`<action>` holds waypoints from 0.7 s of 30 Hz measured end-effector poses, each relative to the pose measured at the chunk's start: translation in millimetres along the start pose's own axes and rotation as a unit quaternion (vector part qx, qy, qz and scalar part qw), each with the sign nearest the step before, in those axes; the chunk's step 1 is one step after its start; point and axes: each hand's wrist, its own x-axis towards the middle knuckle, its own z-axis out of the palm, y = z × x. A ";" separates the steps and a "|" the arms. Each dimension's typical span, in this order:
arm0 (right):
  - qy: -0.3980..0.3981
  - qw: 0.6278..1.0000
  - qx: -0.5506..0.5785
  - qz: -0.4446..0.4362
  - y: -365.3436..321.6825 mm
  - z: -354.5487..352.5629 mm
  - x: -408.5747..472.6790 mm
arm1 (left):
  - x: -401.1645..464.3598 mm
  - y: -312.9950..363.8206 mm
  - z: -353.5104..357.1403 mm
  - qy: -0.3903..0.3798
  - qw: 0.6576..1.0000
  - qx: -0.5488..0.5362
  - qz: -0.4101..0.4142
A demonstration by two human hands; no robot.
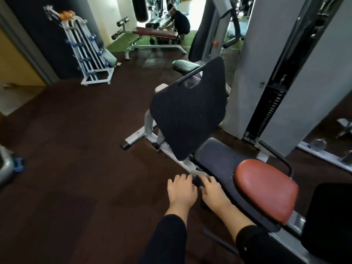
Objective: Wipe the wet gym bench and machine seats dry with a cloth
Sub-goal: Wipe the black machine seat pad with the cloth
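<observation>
My left hand (182, 189) and my right hand (211, 191) lie side by side, backs up, at the near left edge of the dark blue seat pad (219, 161). Between them shows a small bunch of dark cloth (198, 182), which both hands hold at their thumb sides; the fingertips are hidden. A red-brown seat (266, 187) sits on the same machine to the right. An upright black padded plate (188, 111) rises behind the pad. Farther back a black seat (184, 66) glistens with droplets.
The white machine frame (150, 134) reaches left over dark brown floor (76, 149). A grey weight-stack tower (266, 92) stands on the right. At the back are a bar rack (87, 54), a red-brown bench (156, 32) and a crouching person (180, 20).
</observation>
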 end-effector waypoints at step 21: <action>-0.138 0.974 -0.034 -0.176 -269.1 141.3 52.0 | -65.9 -290.3 -30.4 0.023 0.962 -0.092 -0.255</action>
